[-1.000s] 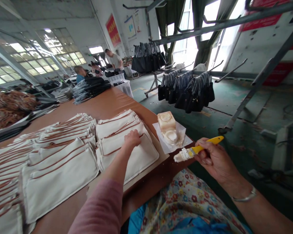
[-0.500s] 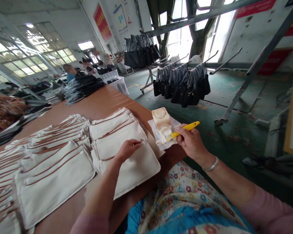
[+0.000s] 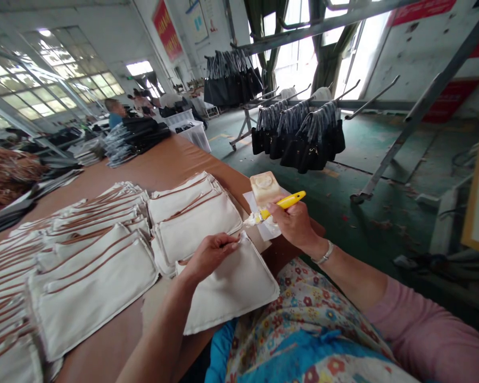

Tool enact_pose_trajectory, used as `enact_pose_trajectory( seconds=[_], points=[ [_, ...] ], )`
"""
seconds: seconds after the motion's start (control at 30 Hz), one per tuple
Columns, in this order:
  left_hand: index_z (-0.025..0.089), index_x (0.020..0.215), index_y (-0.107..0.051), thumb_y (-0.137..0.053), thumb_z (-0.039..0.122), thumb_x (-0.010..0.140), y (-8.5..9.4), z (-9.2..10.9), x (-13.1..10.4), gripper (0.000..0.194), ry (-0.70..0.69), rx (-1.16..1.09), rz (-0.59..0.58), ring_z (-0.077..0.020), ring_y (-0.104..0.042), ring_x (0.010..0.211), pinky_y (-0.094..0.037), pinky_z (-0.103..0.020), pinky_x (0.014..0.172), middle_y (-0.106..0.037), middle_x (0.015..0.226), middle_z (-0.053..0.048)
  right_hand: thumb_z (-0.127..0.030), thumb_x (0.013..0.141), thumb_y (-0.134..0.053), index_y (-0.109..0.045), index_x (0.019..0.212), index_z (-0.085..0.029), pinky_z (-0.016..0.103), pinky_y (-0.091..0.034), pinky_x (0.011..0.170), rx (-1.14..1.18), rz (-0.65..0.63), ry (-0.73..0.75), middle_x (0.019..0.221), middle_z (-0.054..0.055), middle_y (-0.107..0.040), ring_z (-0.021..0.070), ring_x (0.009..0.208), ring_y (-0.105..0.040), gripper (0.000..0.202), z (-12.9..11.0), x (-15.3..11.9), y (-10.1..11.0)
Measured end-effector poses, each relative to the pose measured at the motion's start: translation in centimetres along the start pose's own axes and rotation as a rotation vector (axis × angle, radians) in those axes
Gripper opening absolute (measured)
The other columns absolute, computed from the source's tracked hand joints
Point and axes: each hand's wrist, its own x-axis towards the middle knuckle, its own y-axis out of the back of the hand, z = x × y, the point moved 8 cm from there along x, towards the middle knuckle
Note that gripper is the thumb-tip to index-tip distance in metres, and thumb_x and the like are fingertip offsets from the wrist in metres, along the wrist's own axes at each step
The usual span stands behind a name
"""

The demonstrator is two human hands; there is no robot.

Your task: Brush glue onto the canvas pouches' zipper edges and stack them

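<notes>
My left hand (image 3: 213, 255) pinches the top edge of a white fabric piece (image 3: 235, 290), which lies at the table's near edge and partly over my lap. In my right hand (image 3: 293, 221) is a brush with a yellow handle (image 3: 290, 200), its bristles covered in white paste and pointing left, close to the piece's upper corner. Just behind that hand a pale container (image 3: 264, 187) stands on a white sheet (image 3: 249, 200). More white pieces with brown trim (image 3: 195, 223) lie stacked beyond my left hand.
Rows of overlapping white pieces (image 3: 96, 282) cover the left of the brown table (image 3: 183, 157). Black bags (image 3: 313, 143) hang on a metal rack (image 3: 411, 111) beyond it. Farther back are dark stacks (image 3: 143, 135), a white crate (image 3: 195, 133) and people.
The brush in my right hand has moved left, nearer the fabric. My left hand has drawn the top piece towards me and to the right, off the stack.
</notes>
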Motion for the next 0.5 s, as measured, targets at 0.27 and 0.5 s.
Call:
enact_pose_trajectory(
  seconds=[0.27, 0.5],
  points=[
    [0.02, 0.101, -0.079, -0.062, 0.042, 0.09, -1.3, 2.9, -2.3, 0.03, -0.207, 0.267, 0.077, -0.0157, -0.061, 0.075, -0.045, -0.024, 0.066, -0.067, 0.085, -0.006, -0.031, 0.091, -0.059, -0.062, 0.077, -0.019, 0.027, -0.043, 0.058, -0.006, 0.014, 0.001, 0.061, -0.001, -0.059, 0.0149, 0.057, -0.054, 0.018, 1.1, -0.1, 1.1],
    [0.018, 0.096, -0.078, -0.063, 0.036, 0.092, -1.5, 4.4, -4.1, 0.024, -0.269, 0.339, 0.106, -0.0126, -0.061, 0.071, -0.045, -0.021, 0.065, -0.066, 0.082, -0.004, -0.031, 0.072, -0.072, -0.055, 0.065, -0.018, 0.02, -0.021, 0.038, 0.565, -0.191, -0.544, 0.043, -0.007, -0.044, 0.0061, 0.036, -0.032, 0.022, 5.0, -0.9, -2.1]
  ],
)
